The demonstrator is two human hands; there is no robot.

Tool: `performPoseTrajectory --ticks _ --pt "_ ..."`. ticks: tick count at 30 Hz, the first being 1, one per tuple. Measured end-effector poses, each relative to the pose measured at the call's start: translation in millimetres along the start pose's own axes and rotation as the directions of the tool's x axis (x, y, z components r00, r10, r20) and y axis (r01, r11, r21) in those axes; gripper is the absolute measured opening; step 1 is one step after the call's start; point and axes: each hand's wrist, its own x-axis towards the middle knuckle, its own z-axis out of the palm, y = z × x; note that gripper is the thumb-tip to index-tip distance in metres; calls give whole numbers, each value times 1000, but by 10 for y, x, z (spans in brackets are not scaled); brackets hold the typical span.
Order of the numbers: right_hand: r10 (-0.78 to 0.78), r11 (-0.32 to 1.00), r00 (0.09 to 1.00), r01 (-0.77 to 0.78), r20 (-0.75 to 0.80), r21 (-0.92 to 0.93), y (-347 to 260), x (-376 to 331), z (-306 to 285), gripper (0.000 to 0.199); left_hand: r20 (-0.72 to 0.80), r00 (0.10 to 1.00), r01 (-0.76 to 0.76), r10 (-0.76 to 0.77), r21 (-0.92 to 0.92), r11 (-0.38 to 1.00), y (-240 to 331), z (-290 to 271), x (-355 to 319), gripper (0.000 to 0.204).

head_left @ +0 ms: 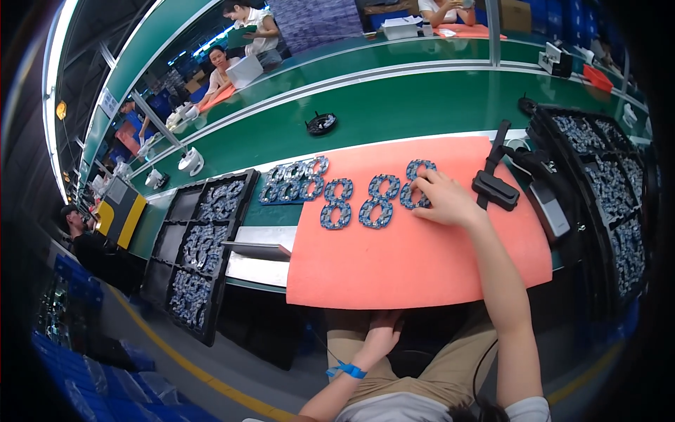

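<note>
My right hand (448,201) rests on the right part of an orange-pink mat (422,267). Its thumb and fingers are bent around the right side of a blue figure-eight circuit board panel (420,169), covering part of it. To the left on the mat lie more figure-eight panels: a middle group (380,202) and one (337,204) beside it. Several overlapping panels (292,181) sit at the mat's upper left edge. Down by my lap is my left hand (384,335), below the table's front edge, with a blue wrist strap (346,369); its fingertips are partly hidden.
Black compartment trays of small boards stand at left (218,243) and right (619,183). A dark strapped device (496,190) lies at the mat's right edge. A round black dish (321,124) sits on the green conveyor (394,105). Other people work beyond.
</note>
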Motion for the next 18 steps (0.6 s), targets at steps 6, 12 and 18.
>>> performPoseTrajectory --ticks 6,12,18 --pt "-6 1000 999 5 -39 -14 2 -16 53 44 -71 996 48 -58 -134 990 235 -150 2 40" --pt "-1 999 996 6 -88 48 46 64 74 46 253 938 -99 236 -456 884 1269 -1187 375 24" --pt "31 986 992 -9 -126 166 131 98 94 40 164 974 78 157 -890 449 1609 -1512 1002 54"
